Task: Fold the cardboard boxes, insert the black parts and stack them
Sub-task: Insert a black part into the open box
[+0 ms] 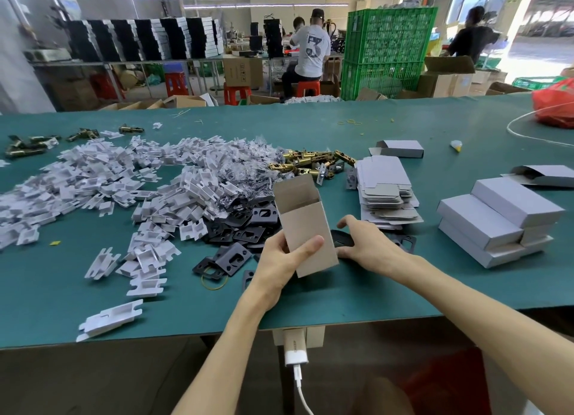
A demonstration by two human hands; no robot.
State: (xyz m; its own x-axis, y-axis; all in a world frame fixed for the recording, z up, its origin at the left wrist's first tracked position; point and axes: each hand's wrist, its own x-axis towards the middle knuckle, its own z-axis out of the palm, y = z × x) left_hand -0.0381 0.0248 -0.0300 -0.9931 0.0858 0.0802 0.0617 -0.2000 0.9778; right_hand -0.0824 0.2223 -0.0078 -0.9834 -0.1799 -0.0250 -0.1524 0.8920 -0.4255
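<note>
**Open box in the left hand, right hand on a black part**

The left hand [276, 259] holds the cardboard box [306, 228] upright just above the green table [403, 284]. Its thumb is pressed flat on the box's front face and its fingers are wrapped behind, hidden. The box's top flaps stand open.

Just right of the box, the right hand [368, 243] arches over a black part [341, 239], with thumb and curled fingers closing on it from opposite sides. Whether the part is off the table cannot be told.

Left of and behind the box lies the heap of black parts [245, 225]. Farther left spreads a pile of white inserts [124, 178]. Behind the box sit brass latches [307, 161]. To its right rear lies a stack of flat box blanks [388, 194], and well to its right stand the stacked closed boxes [497, 222].
</note>
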